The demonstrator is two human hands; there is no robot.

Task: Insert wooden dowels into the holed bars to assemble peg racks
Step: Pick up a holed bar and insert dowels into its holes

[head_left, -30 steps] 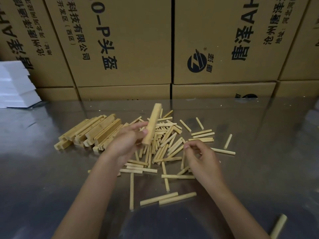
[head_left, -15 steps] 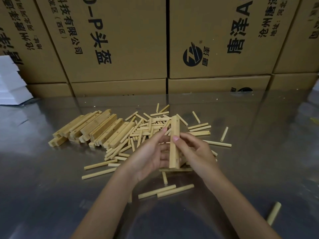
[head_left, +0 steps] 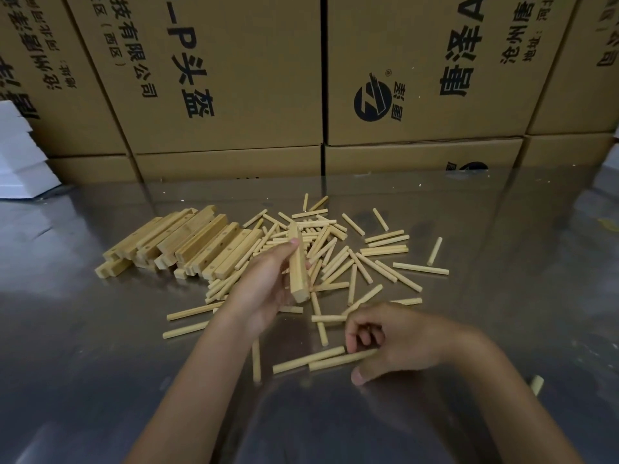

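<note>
"唐泽" on cardboard boxes (head_left: 418,78)

My right hand (head_left: 398,339) covers one end of the pale round wooden dowel (head_left: 338,360) under it. At the frame's left edge, the white foam blocks (head_left: 20,162) are cut off, and the tan cardboard boxes (head_left: 234,78) run past the top.

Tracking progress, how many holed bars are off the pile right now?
1: the bar gripped in the left hand, held over the loose dowels. The pile at left may hide others.

We see the left hand (head_left: 264,289) hold a bar (head_left: 298,266) upright, and the right hand (head_left: 398,339) touch a dowel (head_left: 338,360) near the table's (head_left: 100,380) front edge.
</note>
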